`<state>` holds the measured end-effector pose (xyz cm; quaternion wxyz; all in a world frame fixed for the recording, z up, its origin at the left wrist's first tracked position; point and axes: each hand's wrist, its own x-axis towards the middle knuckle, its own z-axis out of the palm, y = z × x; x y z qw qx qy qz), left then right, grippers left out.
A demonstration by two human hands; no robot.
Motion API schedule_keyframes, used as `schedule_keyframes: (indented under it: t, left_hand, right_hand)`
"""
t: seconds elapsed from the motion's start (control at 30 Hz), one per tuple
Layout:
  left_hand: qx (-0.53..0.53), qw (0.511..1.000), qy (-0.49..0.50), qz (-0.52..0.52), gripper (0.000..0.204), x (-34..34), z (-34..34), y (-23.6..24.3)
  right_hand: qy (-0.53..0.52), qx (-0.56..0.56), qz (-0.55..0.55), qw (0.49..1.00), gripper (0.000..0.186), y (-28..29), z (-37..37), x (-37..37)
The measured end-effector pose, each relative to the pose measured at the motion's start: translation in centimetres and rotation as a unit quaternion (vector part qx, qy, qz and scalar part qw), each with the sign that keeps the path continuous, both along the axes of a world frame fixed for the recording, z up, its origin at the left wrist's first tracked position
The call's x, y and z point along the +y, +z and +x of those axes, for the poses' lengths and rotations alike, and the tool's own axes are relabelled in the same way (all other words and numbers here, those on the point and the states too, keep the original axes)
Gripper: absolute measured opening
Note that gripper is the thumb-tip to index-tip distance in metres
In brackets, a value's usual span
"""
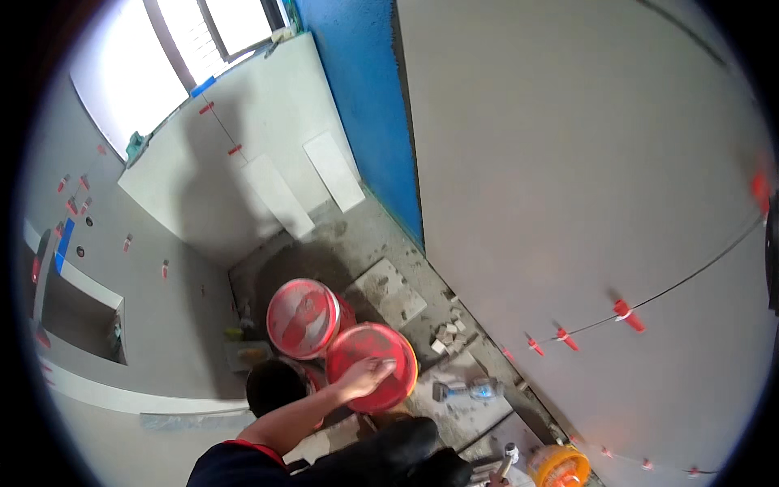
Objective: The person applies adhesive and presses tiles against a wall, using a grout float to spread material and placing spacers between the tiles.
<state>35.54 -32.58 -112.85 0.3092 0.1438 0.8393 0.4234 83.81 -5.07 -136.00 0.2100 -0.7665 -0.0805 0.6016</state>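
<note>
My left hand point(365, 380) reaches over the red lid or top of a round bucket point(375, 334), its fingers stretched out and slightly apart. Nothing shows in it, and I cannot tell whether it touches the surface. Against that bucket stands a second red bucket point(300, 312), its top smeared pale grey. At the lower edge, my right hand point(498, 480), mostly cut off, is closed round the handle of a mallet point(509, 456) with a pale head. Beside the mallet sits an orange bucket point(560, 468) with reddish contents.
A blue-and-grey hand tool point(468, 390) lies on a floor board, near small pale blocks point(448, 334). Two white tile strips point(280, 197) lean on the far wall below the window. Red wedges point(627, 315) stick out along the right wall's tile joint. A recessed niche point(81, 316) opens at left.
</note>
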Motion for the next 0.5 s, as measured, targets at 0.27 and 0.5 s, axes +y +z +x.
schedule_keyframes:
  t: [0.27, 0.5]
  left_hand:
    - [-0.186, 0.88, -0.031, -0.436, 0.05, -25.9, 9.0, 2.1]
    - [-0.166, 0.947, 0.143, -0.234, 0.062, -17.8, -1.9, 11.3]
  right_hand:
    - [0.37, -0.127, 0.206, 0.897, 0.029, 33.1, -1.2, -5.4]
    - [0.409, -0.11, 0.251, 0.87, 0.027, 43.8, -13.8, -0.5]
